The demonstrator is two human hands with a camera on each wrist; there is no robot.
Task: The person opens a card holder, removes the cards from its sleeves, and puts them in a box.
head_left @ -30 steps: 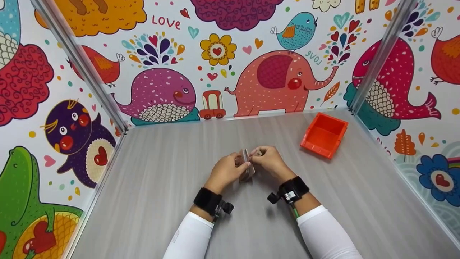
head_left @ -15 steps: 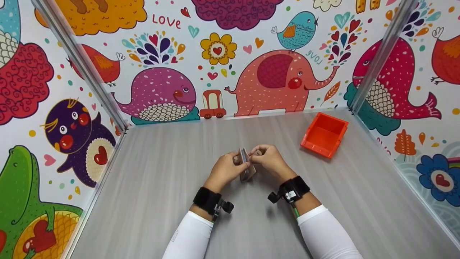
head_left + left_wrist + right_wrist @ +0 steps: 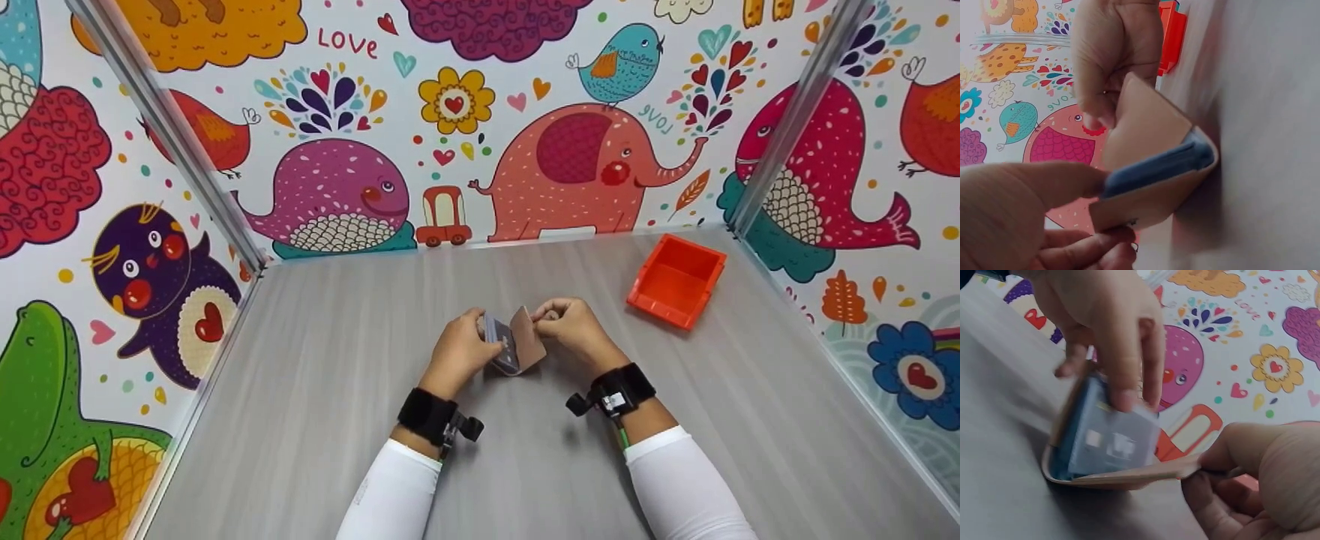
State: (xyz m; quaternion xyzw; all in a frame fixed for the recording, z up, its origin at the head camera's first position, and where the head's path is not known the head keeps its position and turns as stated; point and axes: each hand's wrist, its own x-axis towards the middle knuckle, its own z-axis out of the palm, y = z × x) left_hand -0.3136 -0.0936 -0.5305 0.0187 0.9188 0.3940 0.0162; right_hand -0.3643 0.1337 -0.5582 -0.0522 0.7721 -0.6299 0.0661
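A tan card holder [image 3: 529,345] stands half spread on its spine, low over the grey table. Its clear bluish card sleeves [image 3: 1114,439] lie against the left cover, and a pale print shows through the front one. My left hand [image 3: 459,346] pinches that cover together with the sleeves, thumb on the inner side, as the left wrist view shows. The free edge of the other cover [image 3: 1148,115] is pinched between thumb and fingers of my right hand [image 3: 577,328]. Whether the spine touches the table I cannot tell.
An orange-red plastic bin [image 3: 677,283] sits at the back right of the grey table [image 3: 322,390]. Walls with cartoon animal prints [image 3: 585,176] enclose the back and both sides, with metal posts [image 3: 172,142] at the corners.
The card holder was nearly closed a second ago; now its covers are spread in a V. My left hand has moved slightly left and my right hand slightly right.
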